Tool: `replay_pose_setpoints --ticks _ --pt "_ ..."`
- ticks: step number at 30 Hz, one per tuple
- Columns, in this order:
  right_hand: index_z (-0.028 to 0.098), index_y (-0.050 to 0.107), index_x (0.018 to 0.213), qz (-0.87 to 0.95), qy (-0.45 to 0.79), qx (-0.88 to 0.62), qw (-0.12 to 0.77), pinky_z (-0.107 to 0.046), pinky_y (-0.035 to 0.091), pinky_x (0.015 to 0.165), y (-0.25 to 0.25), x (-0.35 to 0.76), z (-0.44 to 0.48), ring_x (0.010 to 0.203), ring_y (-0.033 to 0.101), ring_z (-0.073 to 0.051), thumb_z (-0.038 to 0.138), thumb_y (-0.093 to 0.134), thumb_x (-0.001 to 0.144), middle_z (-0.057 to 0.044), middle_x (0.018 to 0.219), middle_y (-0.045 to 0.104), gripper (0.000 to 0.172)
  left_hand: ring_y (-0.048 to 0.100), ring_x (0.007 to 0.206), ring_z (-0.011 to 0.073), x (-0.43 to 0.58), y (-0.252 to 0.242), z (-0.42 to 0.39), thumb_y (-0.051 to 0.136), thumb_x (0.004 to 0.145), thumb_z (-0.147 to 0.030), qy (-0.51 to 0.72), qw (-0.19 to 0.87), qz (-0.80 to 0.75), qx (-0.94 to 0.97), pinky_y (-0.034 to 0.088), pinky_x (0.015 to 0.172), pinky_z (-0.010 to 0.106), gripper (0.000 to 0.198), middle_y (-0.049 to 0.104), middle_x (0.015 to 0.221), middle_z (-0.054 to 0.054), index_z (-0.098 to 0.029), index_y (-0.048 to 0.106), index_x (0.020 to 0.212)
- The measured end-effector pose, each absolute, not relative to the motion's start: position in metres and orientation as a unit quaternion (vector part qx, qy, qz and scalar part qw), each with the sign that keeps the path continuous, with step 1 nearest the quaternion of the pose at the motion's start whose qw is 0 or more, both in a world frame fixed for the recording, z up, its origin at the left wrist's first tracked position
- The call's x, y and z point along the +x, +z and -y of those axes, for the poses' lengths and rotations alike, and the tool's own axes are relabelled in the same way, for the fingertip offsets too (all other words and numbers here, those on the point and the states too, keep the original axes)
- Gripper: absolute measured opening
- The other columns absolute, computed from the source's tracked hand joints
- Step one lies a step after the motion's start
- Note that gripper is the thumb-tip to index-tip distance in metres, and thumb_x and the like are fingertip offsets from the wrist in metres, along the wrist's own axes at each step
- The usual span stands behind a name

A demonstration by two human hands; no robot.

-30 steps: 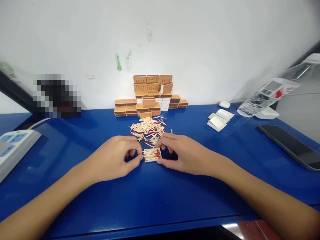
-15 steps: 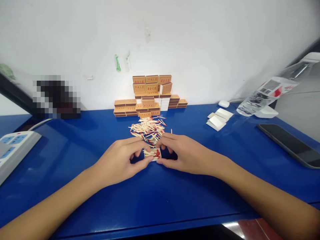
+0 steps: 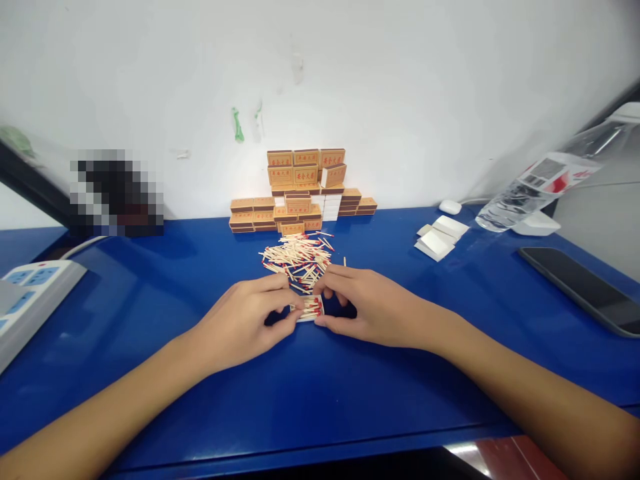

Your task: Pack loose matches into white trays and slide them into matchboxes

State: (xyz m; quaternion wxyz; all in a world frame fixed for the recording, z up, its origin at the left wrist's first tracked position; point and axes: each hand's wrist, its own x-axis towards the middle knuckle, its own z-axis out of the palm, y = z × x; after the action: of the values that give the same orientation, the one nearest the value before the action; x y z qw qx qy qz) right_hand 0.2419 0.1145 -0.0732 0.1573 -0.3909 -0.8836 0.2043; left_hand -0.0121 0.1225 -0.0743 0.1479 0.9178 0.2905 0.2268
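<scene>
A small white matchbox tray lies on the blue table, filled with red-headed matches. My right hand grips the tray's right end, thumb at the near corner and fingers at the far corner. At the left end my left hand pinches thumb and forefinger together on the pale match ends, hiding that part of the tray. Just beyond both hands is a loose heap of matches, partly covered by my right fingers.
Stacked matchboxes stand against the white wall behind the heap. Rightward are a folded white paper piece, a white earbud case, a tilted water bottle and a phone. A power strip lies at left.
My left thumb and forefinger have closed together over the left match ends, and the matches in the tray lie straighter. My right hand keeps its hold on the tray.
</scene>
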Motion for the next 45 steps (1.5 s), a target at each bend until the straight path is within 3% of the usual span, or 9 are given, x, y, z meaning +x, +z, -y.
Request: replay_pose_setpoints --ticks 5,14,19,34,39,45 --pt "0.019 0.067 0.107 0.885 0.204 -0.388 0.155 -0.029 0.042 0.068 -0.0717 0.2426 -0.1140 0.079 0.057 -0.017 0.028 0.071 0.094 -0.004 0.099 0.065 0.016 0.053 0.066 0.0111 -0.0146 -0.0710 -0.1252 0.066 0.093 -0.018 0.237 0.099 -0.328 0.909 0.040 0.059 0.025 0.010 0.059 0.082 -0.001 -0.019 0.074 0.098" --pt "0.019 0.067 0.107 0.883 0.206 -0.394 0.153 -0.029 0.042 0.068 -0.0716 0.2411 -0.1140 0.078 0.056 -0.017 0.028 0.073 0.093 -0.004 0.099 0.065 0.018 0.059 0.073 0.0121 -0.0139 -0.0727 -0.1230 0.061 0.099 -0.021 0.216 0.121 -0.293 0.924 0.044 0.065 0.026 0.013 0.062 0.088 0.000 -0.020 0.074 0.100" --pt "0.019 0.067 0.105 0.881 0.210 -0.395 0.152 -0.029 0.042 0.069 -0.0709 0.2417 -0.1135 0.079 0.056 -0.017 0.028 0.072 0.094 -0.004 0.100 0.065 0.015 0.057 0.070 0.0133 -0.0156 -0.0706 -0.1256 0.064 0.095 -0.023 0.215 0.075 -0.339 0.913 0.042 0.062 0.027 0.010 0.061 0.086 0.001 -0.018 0.072 0.091" --pt "0.018 0.066 0.107 0.886 0.191 -0.396 0.149 -0.030 0.043 0.069 -0.0709 0.2419 -0.1137 0.079 0.057 -0.017 0.028 0.071 0.094 -0.005 0.102 0.065 0.017 0.059 0.071 0.0138 -0.0162 -0.0704 -0.1276 0.060 0.097 -0.027 0.177 0.083 -0.356 0.914 0.043 0.064 0.027 0.014 0.063 0.086 0.001 -0.019 0.069 0.088" --pt "0.019 0.066 0.105 0.887 0.191 -0.391 0.156 -0.029 0.043 0.070 -0.0716 0.2425 -0.1140 0.080 0.058 -0.017 0.027 0.071 0.094 -0.005 0.103 0.065 0.015 0.056 0.068 0.0133 -0.0144 -0.0708 -0.1274 0.059 0.098 -0.028 0.194 0.069 -0.363 0.909 0.043 0.062 0.027 0.012 0.062 0.085 0.000 -0.019 0.067 0.096" --pt "0.019 0.066 0.108 0.886 0.190 -0.395 0.150 -0.030 0.043 0.069 -0.0710 0.2430 -0.1138 0.079 0.057 -0.017 0.029 0.070 0.095 -0.006 0.104 0.065 0.018 0.056 0.068 0.0130 -0.0147 -0.0733 -0.1290 0.057 0.101 -0.026 0.193 0.087 -0.337 0.917 0.043 0.061 0.025 0.020 0.060 0.082 0.001 -0.017 0.070 0.088"
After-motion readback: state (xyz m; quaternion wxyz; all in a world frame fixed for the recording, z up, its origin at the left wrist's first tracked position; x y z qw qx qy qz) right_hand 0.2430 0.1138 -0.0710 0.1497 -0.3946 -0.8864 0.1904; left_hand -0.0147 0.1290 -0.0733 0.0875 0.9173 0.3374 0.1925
